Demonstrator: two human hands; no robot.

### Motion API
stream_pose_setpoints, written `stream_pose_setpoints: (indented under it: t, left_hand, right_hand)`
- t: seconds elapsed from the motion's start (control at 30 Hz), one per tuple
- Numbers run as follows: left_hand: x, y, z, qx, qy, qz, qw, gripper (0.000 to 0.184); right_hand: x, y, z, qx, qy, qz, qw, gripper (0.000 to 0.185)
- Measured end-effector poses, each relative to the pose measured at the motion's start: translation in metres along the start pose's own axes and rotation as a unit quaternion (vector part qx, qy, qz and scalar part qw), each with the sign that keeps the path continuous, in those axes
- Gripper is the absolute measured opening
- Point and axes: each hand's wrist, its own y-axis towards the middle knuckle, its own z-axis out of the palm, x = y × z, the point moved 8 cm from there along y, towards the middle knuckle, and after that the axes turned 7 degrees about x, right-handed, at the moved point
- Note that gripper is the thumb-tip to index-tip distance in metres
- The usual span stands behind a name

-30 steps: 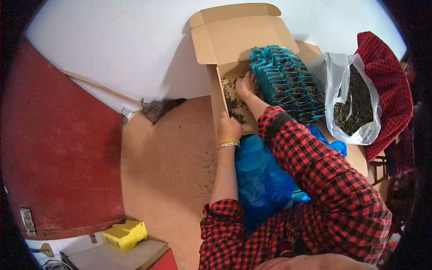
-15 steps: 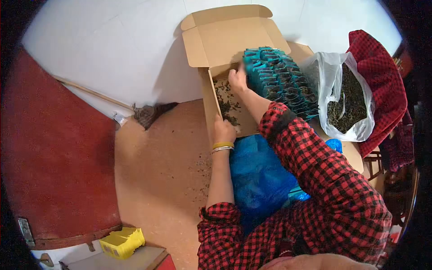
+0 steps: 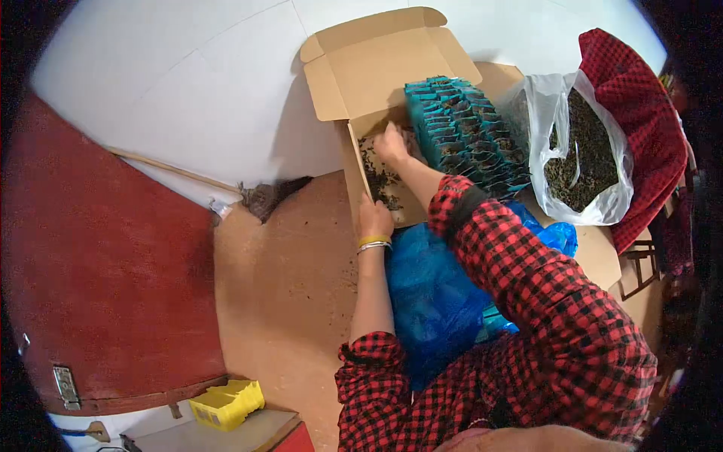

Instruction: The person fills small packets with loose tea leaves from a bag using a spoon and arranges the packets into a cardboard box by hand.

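An open cardboard box (image 3: 392, 62) stands with its lid raised. My left hand (image 3: 374, 218) is closed on the box's near left corner, a yellow band and a bracelet on its wrist. Inside, my right hand (image 3: 392, 145) hovers low with fingers bent, just left of rows of teal packets (image 3: 459, 132) filled with dark dried material. Its fingertips are turned away and partly hidden, so what they hold does not show. Loose dark leaf-like bits (image 3: 382, 181) lie on the box floor between both hands.
A white plastic bag (image 3: 584, 162) of dark dried bits stands at right, beside red checked cloth (image 3: 640, 128). Blue plastic (image 3: 433, 294) lies before the box. A stick-handled brush (image 3: 263, 200), a yellow basket (image 3: 226, 404) and a red panel (image 3: 113, 256) are at left.
My right hand has come away from the packets' left end and moved slightly down and left over the box floor. My left hand stays on the box corner. The view has shifted slightly.
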Motion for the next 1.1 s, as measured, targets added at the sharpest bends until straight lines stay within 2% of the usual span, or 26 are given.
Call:
stream_pose_setpoints:
  t: [0.07,0.1,0.2,0.3,0.47,0.5,0.57,0.63,0.73,0.77,0.87,0.9,1.0,1.03,1.1]
  left_hand:
    - [-0.003,-0.002,-0.004,-0.020,0.004,0.002,1.000,0.039]
    - [-0.003,-0.002,-0.003,0.006,0.013,-0.011,1.000,0.041]
    - [0.001,0.000,0.000,0.053,0.034,-0.036,0.997,0.047]
    - [0.010,0.007,0.008,0.039,-0.006,0.013,0.999,0.044]
    - [0.003,-0.001,0.003,0.056,-0.004,-0.032,0.998,0.044]
    - [0.004,0.000,0.003,0.048,-0.011,-0.027,0.998,0.045]
    - [0.005,0.001,0.004,0.031,-0.023,-0.016,0.999,0.046]
    - [0.006,0.003,0.006,0.034,-0.035,-0.008,0.999,0.047]
    - [0.008,0.007,0.006,0.032,-0.056,0.011,0.998,0.051]
    - [0.006,0.005,0.003,0.018,-0.070,0.025,0.997,0.053]
    - [-0.003,0.003,-0.001,-0.007,-0.103,0.055,0.993,0.058]
    - [-0.001,0.004,0.000,0.004,-0.089,0.037,0.995,0.059]
    - [0.002,-0.003,0.002,0.025,-0.056,0.002,0.998,0.060]
    - [0.003,-0.003,0.004,0.021,-0.062,0.004,0.998,0.061]
    - [0.004,0.006,0.002,0.001,-0.070,0.014,0.997,0.061]
  right_hand:
    - [0.002,-0.004,0.016,0.040,-0.145,0.005,0.989,0.063]
    - [-0.008,0.002,0.028,0.043,-0.142,0.006,0.989,0.063]
    - [-0.032,0.022,0.042,-0.038,-0.225,-0.001,0.974,0.070]
    - [-0.039,0.029,0.039,-0.028,-0.195,0.014,0.980,0.070]
    - [-0.038,0.026,0.038,-0.002,-0.176,0.033,0.984,0.074]
    - [-0.055,0.039,0.060,-0.001,-0.179,0.033,0.983,0.074]
    - [-0.082,0.069,0.106,-0.075,-0.191,0.003,0.979,0.067]
    - [-0.084,0.062,0.103,-0.113,-0.198,-0.009,0.974,0.063]
    - [0.000,-0.007,0.058,0.063,-0.164,-0.208,0.962,0.043]
    - [-0.004,-0.011,0.059,0.062,-0.164,-0.208,0.962,0.043]
    - [0.003,-0.032,0.049,0.035,-0.078,-0.370,0.925,0.028]
    - [-0.002,-0.031,0.048,0.035,-0.080,-0.367,0.926,0.028]
    - [-0.014,-0.019,0.068,0.165,-0.132,-0.311,0.927,0.024]
    - [-0.010,-0.015,0.071,0.160,-0.126,-0.316,0.926,0.024]
    - [0.008,-0.002,0.056,-0.006,-0.096,-0.343,0.935,0.024]
